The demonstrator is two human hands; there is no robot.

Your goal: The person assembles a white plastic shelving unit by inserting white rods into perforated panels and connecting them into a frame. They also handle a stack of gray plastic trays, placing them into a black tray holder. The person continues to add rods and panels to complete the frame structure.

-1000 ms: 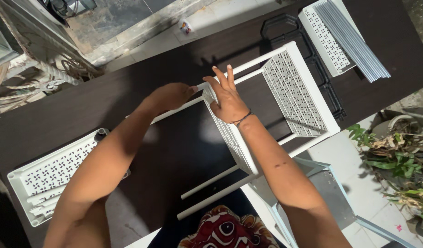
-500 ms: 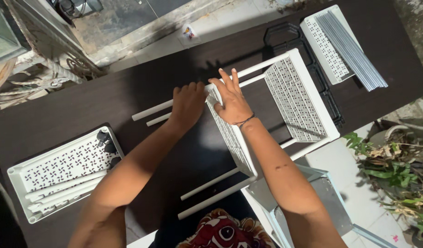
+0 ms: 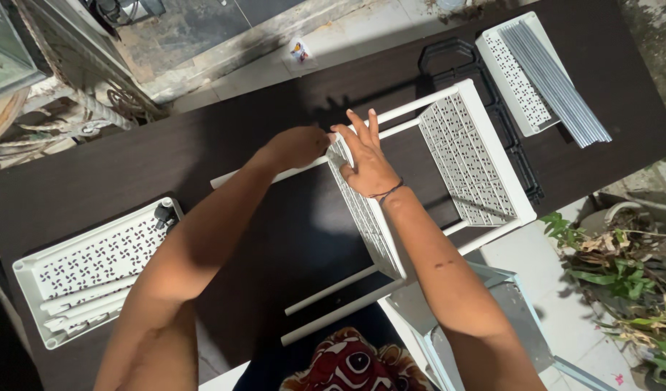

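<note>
While the rack lies half built on its side, both hands work at its upper corner

On the dark table point(image 3: 130, 174) the white rack point(image 3: 449, 181) has two shelves joined by poles, while a third tray point(image 3: 94, 264) and a fourth tray point(image 3: 517, 76) with grey rods point(image 3: 557, 83) lie apart, unused; the right hand point(image 3: 365, 163) presses flat on a shelf, fingers spread, and the left hand point(image 3: 297, 147) is curled around a white pole point(image 3: 268, 177)
</note>
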